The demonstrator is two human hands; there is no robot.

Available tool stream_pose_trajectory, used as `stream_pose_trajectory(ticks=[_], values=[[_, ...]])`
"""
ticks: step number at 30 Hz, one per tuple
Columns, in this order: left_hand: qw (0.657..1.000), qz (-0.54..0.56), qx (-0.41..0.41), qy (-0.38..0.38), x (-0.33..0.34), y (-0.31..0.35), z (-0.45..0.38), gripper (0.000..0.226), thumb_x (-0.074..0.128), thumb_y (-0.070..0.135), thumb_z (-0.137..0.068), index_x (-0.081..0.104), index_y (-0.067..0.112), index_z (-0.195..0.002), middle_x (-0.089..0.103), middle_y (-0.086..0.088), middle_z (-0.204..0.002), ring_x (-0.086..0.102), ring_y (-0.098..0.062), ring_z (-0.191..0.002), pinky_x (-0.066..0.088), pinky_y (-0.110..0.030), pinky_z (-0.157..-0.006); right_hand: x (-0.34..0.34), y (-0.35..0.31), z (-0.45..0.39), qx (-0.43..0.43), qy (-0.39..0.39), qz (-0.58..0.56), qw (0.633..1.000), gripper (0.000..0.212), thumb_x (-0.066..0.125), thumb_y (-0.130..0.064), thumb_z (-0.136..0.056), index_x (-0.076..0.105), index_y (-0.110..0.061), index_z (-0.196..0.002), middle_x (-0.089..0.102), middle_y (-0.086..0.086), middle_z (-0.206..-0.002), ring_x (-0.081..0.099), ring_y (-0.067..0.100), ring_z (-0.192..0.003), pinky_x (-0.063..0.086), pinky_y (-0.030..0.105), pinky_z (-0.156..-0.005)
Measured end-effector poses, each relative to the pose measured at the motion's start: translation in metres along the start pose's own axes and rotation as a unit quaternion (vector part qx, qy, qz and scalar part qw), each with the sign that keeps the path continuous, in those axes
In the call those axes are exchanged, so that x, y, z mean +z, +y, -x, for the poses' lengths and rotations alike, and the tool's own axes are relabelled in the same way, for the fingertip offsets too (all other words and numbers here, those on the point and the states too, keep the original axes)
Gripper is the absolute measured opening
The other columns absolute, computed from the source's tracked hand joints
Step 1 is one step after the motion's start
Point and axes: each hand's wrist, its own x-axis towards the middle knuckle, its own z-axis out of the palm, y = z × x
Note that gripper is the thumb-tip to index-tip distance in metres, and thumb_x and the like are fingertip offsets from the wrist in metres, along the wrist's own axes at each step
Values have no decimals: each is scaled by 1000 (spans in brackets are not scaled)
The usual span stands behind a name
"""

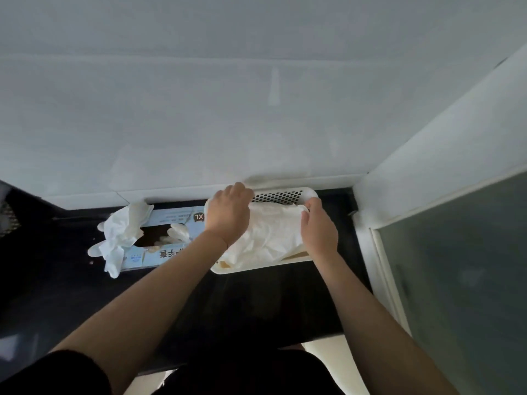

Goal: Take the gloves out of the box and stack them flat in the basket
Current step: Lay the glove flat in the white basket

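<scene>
Gloves (271, 238), white and thin, lay spread in a wrinkled layer inside the white basket (285, 195), which stood on the dark counter (271, 297) against the far wall. The basket's far wall was perforated with rows of small holes. A pale blue glove box (171, 219) lay just left of the basket, touching or nearly touching it; its printing read upside down from this view, with "XL" legible in a dark badge and other characters too small or cropped to read. More white gloves showed through the box's opening, and a crumpled bunch of gloves (119, 238) lay over the box's left end and onto the counter.

The left hand (228, 215) rested over the basket's far left corner, fingers curled down onto the glove layer; whether they pinched it could not be determined. The right hand (318, 226) pinched the glove edge at the far right.

The light grey wall (256, 109) was plain. A frosted glass panel (456, 280) in a white frame stood at right.
</scene>
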Motion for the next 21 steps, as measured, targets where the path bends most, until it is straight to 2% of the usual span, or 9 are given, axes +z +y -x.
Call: stream_pose_trajectory(ticks=[1,2,4,5,7,9,12,17,21], values=[[999,0,40,9,6,12,5,28,58,2,-79,67,10,-105,64,-10,-105,64,-34,-91,51,-43,-79,3,3,-2,-21,-5,37,999,27,41,-20,-104,46,-14,-130,64,3,-111,66,27,-90,46,34,-69],[997,2,69,-25,13,23,11,30,58,10,-85,64,11,-115,62,-11,-120,61,-35,-108,48,-46,-94,5,7,-4,-36,-23,75,996,31,37,-20,-105,44,-14,-134,62,5,-116,65,29,-92,49,37,-72],[985,-18,83,-151,26,36,24,51,46,39,-97,44,18,-143,32,-8,-157,26,-29,-146,18,-46,-120,8,11,-8,-63,-70,129,987,33,34,-19,-104,45,-11,-134,58,12,-120,62,34,-93,48,41,-74],[976,-45,80,-197,32,36,28,64,40,52,-97,29,22,-152,13,-6,-164,7,-25,-152,4,-45,-123,9,14,-9,-95,-70,151,981,31,44,-18,-101,50,-11,-130,59,14,-117,61,33,-81,47,39,-66],[964,-84,59,-246,42,27,32,81,35,67,-91,8,27,-157,-7,-3,-165,-12,-22,-151,-9,-46,-121,11,15,-10,-172,-61,225,957,37,78,-11,-74,63,-11,-107,63,12,-92,39,23,-45,31,28,-45],[962,-102,38,-252,53,16,34,92,32,76,-84,-3,32,-156,-11,-3,-165,-15,-22,-151,-9,-50,-121,16,22,-18,-226,-28,308,924,40,86,-5,-53,63,-12,-86,58,8,-74,21,17,-41,23,25,-43],[961,-133,44,-239,62,2,36,103,22,85,-71,-10,34,-154,-6,-3,-165,-10,-24,-151,-6,-54,-120,21,22,-23,-235,-55,365,899,41,85,-4,-47,60,-12,-78,56,6,-71,22,17,-41,24,26,-47],[953,-139,32,-269,69,1,34,109,35,88,-74,-19,35,-152,-19,-1,-163,-19,-24,-150,-10,-55,-118,27,24,-25,-239,-100,439,860,43,87,-13,-53,62,-14,-88,58,5,-75,25,17,-45,25,29,-51],[946,-130,24,-296,66,3,29,111,38,89,-73,-16,34,-153,-20,-1,-163,-21,-24,-149,-12,-55,-118,21,16,-23,-239,-130,462,844,33,74,-16,-78,59,-12,-107,61,5,-98,37,16,-56,30,29,-62]])
